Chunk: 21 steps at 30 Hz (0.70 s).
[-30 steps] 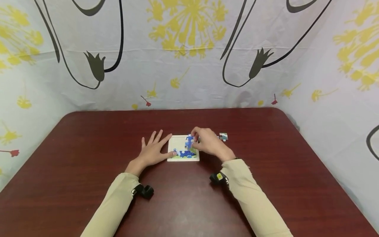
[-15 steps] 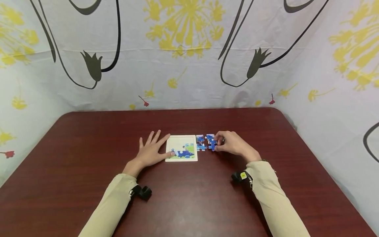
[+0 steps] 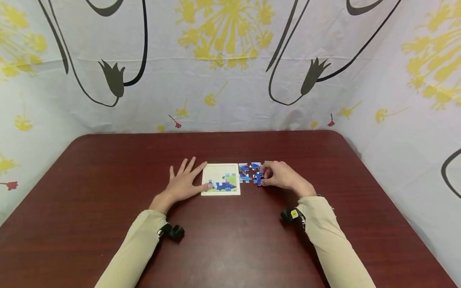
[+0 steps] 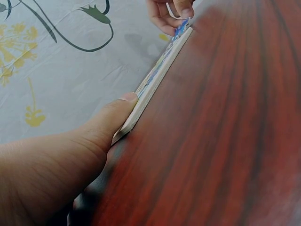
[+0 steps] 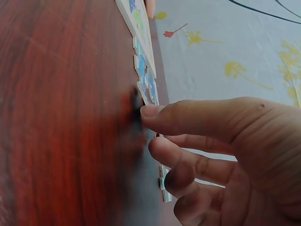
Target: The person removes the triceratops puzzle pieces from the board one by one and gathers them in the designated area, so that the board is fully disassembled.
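My left hand [image 3: 183, 185] lies with fingers spread at the left side of a white puzzle tray [image 3: 212, 170], its thumb resting on the lower left corner. Fitted puzzle pieces [image 3: 225, 187] show a blue figure on green along the tray's bottom and right. In the left wrist view, the left thumb [image 4: 120, 110] presses the tray's edge. To the right of the tray, my right hand [image 3: 282, 176] pinches a blue puzzle piece [image 3: 258, 179] by its right side between thumb and curled fingers. The right wrist view shows the right thumb [image 5: 155, 113] at a piece's edge.
Loose puzzle pieces [image 3: 243, 167] lie against the tray's right side, and another blue piece [image 3: 256, 166] is just beyond the pinched one. A pale piece [image 5: 165, 183] lies farther right, mostly behind the right hand. A patterned cloth [image 3: 230, 100] hangs behind the dark red table [image 3: 223, 240].
My right hand has moved from over the tray to the loose pieces on the right. The pinched piece has shifted slightly nearer, away from the piece beyond it. My left hand stays put.
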Motion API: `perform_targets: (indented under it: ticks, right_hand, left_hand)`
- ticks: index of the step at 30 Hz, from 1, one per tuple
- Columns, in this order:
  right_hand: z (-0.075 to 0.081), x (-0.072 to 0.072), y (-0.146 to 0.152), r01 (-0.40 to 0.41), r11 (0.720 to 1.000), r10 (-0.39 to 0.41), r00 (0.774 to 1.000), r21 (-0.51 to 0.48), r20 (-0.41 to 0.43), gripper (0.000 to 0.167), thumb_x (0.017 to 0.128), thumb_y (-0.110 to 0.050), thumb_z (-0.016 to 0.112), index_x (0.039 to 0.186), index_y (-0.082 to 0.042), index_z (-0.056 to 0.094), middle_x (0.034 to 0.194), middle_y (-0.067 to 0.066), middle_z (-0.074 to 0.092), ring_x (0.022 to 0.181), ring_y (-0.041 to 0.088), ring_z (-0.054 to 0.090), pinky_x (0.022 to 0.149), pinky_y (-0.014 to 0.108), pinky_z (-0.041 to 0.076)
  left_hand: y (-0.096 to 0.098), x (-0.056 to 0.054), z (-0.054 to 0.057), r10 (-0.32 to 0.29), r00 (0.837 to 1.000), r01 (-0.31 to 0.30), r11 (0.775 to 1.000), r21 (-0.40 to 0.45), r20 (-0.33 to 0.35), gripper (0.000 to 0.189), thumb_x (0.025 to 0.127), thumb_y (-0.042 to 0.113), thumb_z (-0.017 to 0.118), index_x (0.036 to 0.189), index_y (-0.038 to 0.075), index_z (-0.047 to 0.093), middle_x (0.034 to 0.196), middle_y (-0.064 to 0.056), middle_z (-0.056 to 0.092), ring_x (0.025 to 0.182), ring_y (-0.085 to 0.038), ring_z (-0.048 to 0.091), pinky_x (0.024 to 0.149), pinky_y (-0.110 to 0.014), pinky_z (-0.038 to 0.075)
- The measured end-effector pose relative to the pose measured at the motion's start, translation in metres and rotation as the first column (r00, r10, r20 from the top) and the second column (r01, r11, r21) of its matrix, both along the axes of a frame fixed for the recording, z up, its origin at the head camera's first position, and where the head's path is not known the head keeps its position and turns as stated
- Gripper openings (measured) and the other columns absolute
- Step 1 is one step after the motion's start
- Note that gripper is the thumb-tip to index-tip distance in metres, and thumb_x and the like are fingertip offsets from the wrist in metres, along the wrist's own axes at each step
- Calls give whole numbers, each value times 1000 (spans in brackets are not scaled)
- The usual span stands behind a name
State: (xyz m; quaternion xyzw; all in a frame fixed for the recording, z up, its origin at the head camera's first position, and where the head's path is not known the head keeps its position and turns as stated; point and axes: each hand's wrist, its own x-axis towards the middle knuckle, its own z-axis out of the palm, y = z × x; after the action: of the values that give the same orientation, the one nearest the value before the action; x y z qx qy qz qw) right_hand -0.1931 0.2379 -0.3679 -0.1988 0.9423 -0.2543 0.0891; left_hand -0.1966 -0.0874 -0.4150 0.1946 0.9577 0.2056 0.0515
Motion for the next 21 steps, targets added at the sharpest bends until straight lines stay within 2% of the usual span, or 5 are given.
perform_targets:
  ticks: [7, 13, 17, 21]
  right_hand:
    - [-1, -1, -4, 9, 1000, -8, 999, 18, -50, 24, 78, -14, 75, 96, -3, 64, 71, 1, 55, 63, 15, 48, 61, 31, 42]
    - [2, -3, -3, 44, 998, -42, 998, 41, -47, 28, 78, -14, 76, 99, -2, 63, 74, 3, 55, 64, 17, 48, 61, 32, 42]
    - [1, -2, -3, 43, 999, -42, 998, 6, -48, 28, 77, -8, 74, 98, -2, 57, 76, 4, 54, 68, 19, 49, 65, 33, 42]
    - [0, 4, -6, 23, 998, -24, 999, -53, -21, 26, 76, -4, 71, 91, -4, 51, 76, 3, 51, 67, 17, 47, 65, 32, 40]
  left_hand:
    - [-1, 1, 2, 7, 1000, -7, 1000, 1, 7, 85, 80, 66, 54, 149, 27, 24, 155, -12, 9, 140, -34, -1, 100, -66, -8]
    - [1, -3, 6, 4, 1000, -4, 1000, -5, -2, 85, 81, 66, 54, 149, 27, 23, 155, -12, 9, 140, -34, -1, 100, -65, -8]
    - [1, -3, 6, 5, 1000, -5, 1000, -2, -1, 85, 81, 66, 54, 149, 27, 23, 154, -12, 10, 140, -34, -1, 100, -65, -8]
    - [-1, 2, 1, -2, 1000, 2, 1000, 4, -4, 85, 80, 66, 55, 149, 27, 24, 154, -13, 10, 140, -35, 0, 100, -66, -7]
